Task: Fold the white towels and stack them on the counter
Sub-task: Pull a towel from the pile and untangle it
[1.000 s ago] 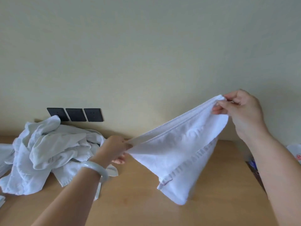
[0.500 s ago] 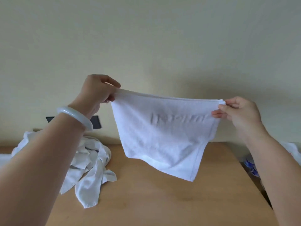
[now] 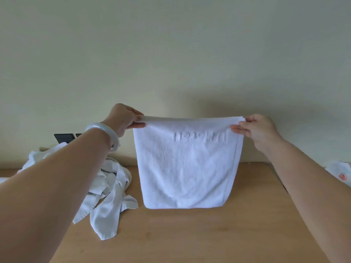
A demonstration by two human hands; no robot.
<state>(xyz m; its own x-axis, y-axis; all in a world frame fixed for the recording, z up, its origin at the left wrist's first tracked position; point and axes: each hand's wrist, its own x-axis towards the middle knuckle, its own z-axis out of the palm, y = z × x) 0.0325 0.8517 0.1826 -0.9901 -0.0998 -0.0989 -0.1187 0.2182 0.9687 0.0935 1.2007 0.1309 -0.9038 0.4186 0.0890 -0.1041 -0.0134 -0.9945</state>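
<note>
Hanging straight now, the white towel (image 3: 186, 168) makes a neat square; half a second ago it drooped down to one crooked corner. The left hand (image 3: 123, 118) pinches the top left corner and the right hand (image 3: 256, 128) pinches the top right corner, fingers (image 3: 236, 128) pressed tight on the cloth. The left hand has come lower and is now level with the right. The towel's bottom edge is right down at the worktop (image 3: 190, 234); I cannot tell if it touches. A messy pile of towels (image 3: 108, 196) lies on the left, just beside it. Bare wood spreads in front. The worktop's right edge runs under the right arm.
</note>
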